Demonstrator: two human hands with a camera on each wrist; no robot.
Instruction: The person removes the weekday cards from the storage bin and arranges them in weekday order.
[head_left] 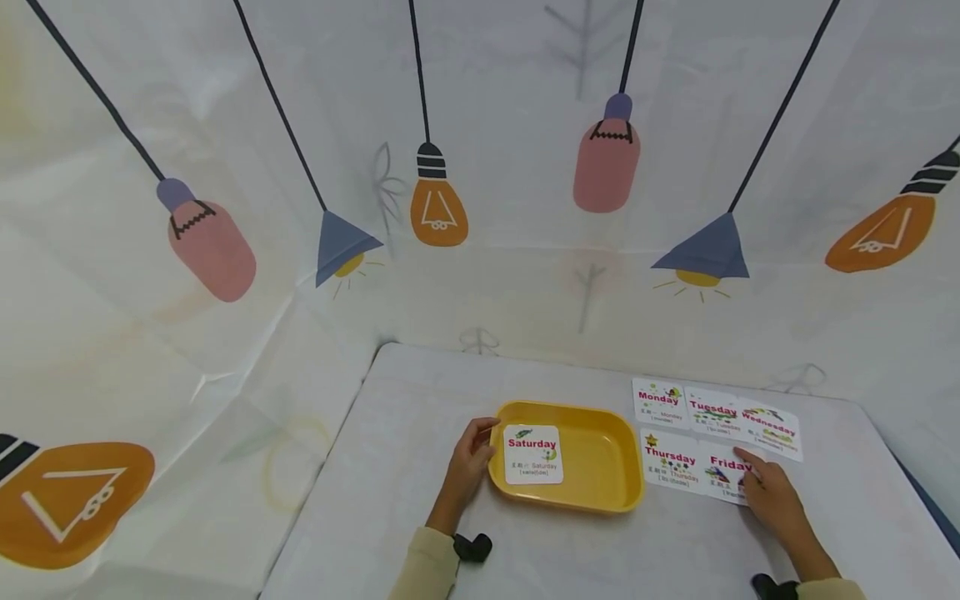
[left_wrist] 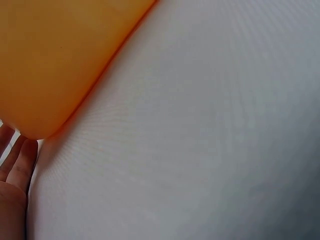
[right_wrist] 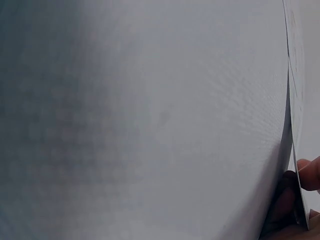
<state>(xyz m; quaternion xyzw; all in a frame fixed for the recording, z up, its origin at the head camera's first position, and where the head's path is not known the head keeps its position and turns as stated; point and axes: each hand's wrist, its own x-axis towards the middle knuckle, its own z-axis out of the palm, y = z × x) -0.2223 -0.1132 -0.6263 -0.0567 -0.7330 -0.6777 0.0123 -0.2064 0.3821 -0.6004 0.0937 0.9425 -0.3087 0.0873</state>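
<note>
At the left end of a yellow tray (head_left: 600, 450), my left hand (head_left: 469, 458) holds the rim with bent fingers. In the left wrist view its fingers (left_wrist: 22, 165) meet the underside corner of the tray (left_wrist: 55, 60). A square "Saturday" card (head_left: 533, 467) lies face up in the tray's left part. Over at the right, my right hand (head_left: 772, 496) pinches the right end of the "Friday" card (head_left: 723, 467), covering part of it. From the right wrist the card's edge (right_wrist: 295, 145) shows lifted, with a finger (right_wrist: 310, 175) on one face and another digit behind.
Beyond and beside the tray lie the "Monday" (head_left: 660, 407), "Tuesday" (head_left: 712, 417), "Wednesday" (head_left: 772, 432) and "Thursday" (head_left: 670, 462) cards in two rows. The white table (head_left: 420, 392) meets a wall covering (head_left: 510, 292) printed with hanging lamps.
</note>
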